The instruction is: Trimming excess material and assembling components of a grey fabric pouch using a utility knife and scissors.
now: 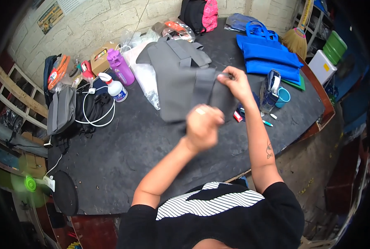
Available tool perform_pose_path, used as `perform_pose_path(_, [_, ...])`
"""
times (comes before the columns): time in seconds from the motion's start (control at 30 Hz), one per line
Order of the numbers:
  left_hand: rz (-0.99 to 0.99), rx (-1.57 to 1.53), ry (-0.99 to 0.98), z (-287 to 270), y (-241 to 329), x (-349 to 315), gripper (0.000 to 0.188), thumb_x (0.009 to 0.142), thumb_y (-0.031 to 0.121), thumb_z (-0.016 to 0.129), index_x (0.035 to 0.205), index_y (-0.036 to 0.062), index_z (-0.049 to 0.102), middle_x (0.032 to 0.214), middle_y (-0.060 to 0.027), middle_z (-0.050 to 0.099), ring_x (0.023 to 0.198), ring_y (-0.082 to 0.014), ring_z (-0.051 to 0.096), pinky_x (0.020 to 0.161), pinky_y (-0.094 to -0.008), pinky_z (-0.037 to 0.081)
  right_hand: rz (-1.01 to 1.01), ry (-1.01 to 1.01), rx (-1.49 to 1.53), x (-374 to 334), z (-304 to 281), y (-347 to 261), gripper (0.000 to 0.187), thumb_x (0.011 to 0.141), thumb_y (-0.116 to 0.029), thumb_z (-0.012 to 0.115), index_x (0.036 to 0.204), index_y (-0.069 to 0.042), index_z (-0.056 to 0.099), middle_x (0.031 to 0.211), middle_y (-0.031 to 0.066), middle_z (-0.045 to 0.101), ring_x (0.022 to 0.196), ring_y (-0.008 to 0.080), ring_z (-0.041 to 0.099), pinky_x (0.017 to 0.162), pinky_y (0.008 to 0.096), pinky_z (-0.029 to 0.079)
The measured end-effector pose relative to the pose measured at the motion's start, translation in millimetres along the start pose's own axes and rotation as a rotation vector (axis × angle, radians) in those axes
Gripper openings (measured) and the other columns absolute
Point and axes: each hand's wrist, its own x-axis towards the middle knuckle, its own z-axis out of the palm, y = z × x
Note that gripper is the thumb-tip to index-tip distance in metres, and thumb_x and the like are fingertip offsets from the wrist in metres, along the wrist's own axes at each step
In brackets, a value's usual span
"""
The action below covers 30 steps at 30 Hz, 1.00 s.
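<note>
A flat grey fabric piece [176, 95] with a darker band [203, 85] across it is held up over the black table, blurred by motion. My right hand [236, 85] pinches its upper right corner between thumb and fingers. In front of its lower edge, my left hand [203, 126] is curled closed and smeared; whatever it grips is hidden. More grey fabric pieces with straps [178, 50] lie just behind, partly covered by the held one.
Around the black table [122, 166] stand a spray bottle [115, 88], a purple bottle [120, 66], a grey bag [62, 110] with white cable, folded blue bags [270, 56], a tape dispenser [270, 91] and a blue cup [282, 97]. A blurred green fan [30, 183] is at the left.
</note>
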Motion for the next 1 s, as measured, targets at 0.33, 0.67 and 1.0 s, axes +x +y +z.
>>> perform_pose_path(0.33, [-0.096, -0.279, -0.528, 42, 72, -87, 0.029, 0.077, 0.011, 0.068, 0.105, 0.0086, 0.062, 0.105, -0.0117, 0.058, 0.11, -0.0311, 0.054, 0.092, -0.0447, 0.042, 0.678, -0.073, 0.525, -82, 16, 72, 0.022, 0.094, -0.025, 0.057, 0.098, -0.004, 0.049, 0.063, 0.0009, 0.043, 0.037, 0.0087, 0.032, 0.036, 0.0282, 0.024])
perform_pose_path(0.67, [-1.688, -0.21, 0.166, -59, -57, -142, 0.039, 0.089, 0.002, 0.052, 0.127, 0.0016, 0.048, 0.112, -0.0123, 0.055, 0.097, -0.0217, 0.056, 0.086, -0.0337, 0.048, 0.656, -0.173, 0.149, -118, 6, 112, 0.022, 0.086, -0.02, 0.069, 0.089, -0.008, 0.051, 0.059, -0.0029, 0.045, 0.038, 0.0056, 0.034, 0.035, 0.0248, 0.021])
perform_pose_path(1.0, [-1.667, -0.477, 0.18, -77, -51, -158, 0.029, 0.089, 0.015, 0.065, 0.11, -0.0041, 0.059, 0.084, -0.0122, 0.068, 0.068, -0.0183, 0.066, 0.062, -0.0282, 0.055, 0.763, -0.219, 0.449, -123, 21, 94, 0.031, 0.086, -0.019, 0.069, 0.106, -0.006, 0.049, 0.058, -0.0042, 0.044, 0.038, 0.0046, 0.032, 0.037, 0.0228, 0.021])
